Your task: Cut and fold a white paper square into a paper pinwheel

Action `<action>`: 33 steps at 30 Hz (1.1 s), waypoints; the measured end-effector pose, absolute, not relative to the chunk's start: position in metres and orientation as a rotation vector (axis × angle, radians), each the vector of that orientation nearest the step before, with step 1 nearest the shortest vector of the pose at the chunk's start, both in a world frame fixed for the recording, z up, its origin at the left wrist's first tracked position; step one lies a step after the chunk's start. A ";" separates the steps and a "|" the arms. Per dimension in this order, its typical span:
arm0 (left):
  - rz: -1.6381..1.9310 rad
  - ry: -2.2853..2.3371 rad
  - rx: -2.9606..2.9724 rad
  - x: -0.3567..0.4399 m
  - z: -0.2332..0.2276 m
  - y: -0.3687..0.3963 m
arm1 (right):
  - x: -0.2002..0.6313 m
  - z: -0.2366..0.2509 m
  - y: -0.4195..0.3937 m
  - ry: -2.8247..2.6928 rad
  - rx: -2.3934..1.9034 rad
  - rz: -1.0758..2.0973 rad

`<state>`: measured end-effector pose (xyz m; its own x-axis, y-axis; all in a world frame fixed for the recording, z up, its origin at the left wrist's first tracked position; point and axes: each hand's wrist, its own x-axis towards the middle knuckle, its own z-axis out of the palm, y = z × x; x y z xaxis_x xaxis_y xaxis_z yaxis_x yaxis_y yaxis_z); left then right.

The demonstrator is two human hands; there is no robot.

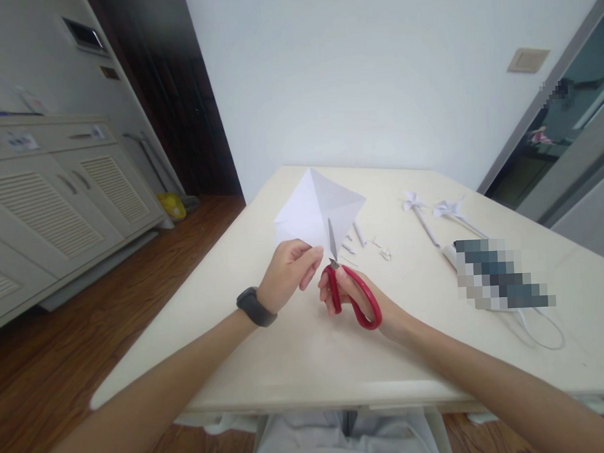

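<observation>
Nearest, the right hand (358,297) has its fingers through the loops of the red-handled steel scissors (348,286), its grip closed on them, blades pointing to twelve o'clock into the paper. At nine o'clock from it, the left hand (290,272), a dark wristband (255,306) behind it, pinches the lower edge of the creased white paper sheet (318,209), held tilted above the cream worktop (298,360). Farther, at two o'clock, lie small white paper scraps (365,240), then two white paper pinwheels (434,214) on sticks.
</observation>
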<state>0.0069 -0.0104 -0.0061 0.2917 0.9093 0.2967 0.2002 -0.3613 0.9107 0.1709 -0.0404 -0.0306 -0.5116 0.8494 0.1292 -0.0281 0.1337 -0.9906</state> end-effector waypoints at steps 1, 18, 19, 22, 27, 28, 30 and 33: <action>1.118 1.008 1.762 0.007 -0.006 -0.011 | 0.171 -0.031 -0.040 -1.666 -0.812 1.463; 1.104 1.018 1.753 0.008 -0.005 -0.010 | 0.169 -0.033 -0.041 -1.633 -0.772 1.468; 1.106 1.019 1.753 0.008 -0.005 -0.010 | 0.168 -0.034 -0.040 -1.633 -0.773 1.468; 1.109 1.021 1.751 0.008 -0.005 -0.010 | 0.168 -0.033 -0.041 -1.642 -0.792 1.463; 1.098 1.021 1.742 0.008 -0.004 -0.011 | 0.170 -0.022 -0.045 -1.668 -0.819 1.460; 1.098 1.024 1.744 0.008 -0.004 -0.011 | 0.170 -0.019 -0.046 -1.671 -0.822 1.460; 1.097 1.028 1.748 0.008 -0.004 -0.011 | 0.170 -0.016 -0.048 -1.673 -0.829 1.456; 1.091 1.033 1.743 0.009 -0.003 -0.012 | 0.171 -0.014 -0.049 -1.678 -0.835 1.451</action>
